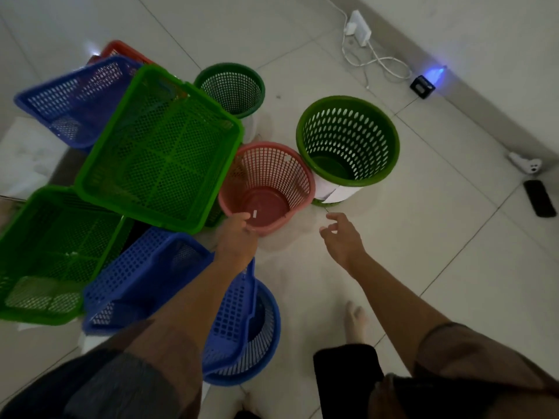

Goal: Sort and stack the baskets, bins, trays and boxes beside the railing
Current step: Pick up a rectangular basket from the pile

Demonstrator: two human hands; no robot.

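The left hand (239,234) reaches down and grips the near rim of the pink bin (266,189), with its fingers curled over the edge. The right hand (341,237) hangs in the air just beside that bin, holding nothing, its fingers loose and a little bent. The pink bin stands upright on the floor (423,267), and it has a small white tag near its rim. Just to its right, touching it, stands a big green bin (348,140) with a white paper band round its lower part. Behind the pink bin is a smaller dark green bin (230,89). On the left, a green basket (160,152) sits tilted on top of the pile. Another green basket (48,255) lies lower and closer. A blue basket (72,98) leans behind them, and a red basket (121,51) peeks out past it. Near the person's legs is another blue basket (145,276), and part of it rests in a round blue bin (260,337). A bare foot (355,320) stands on the tiles. Far off by the wall lie a white power strip (358,27) with cords and a little box (422,86) beside a blue light.
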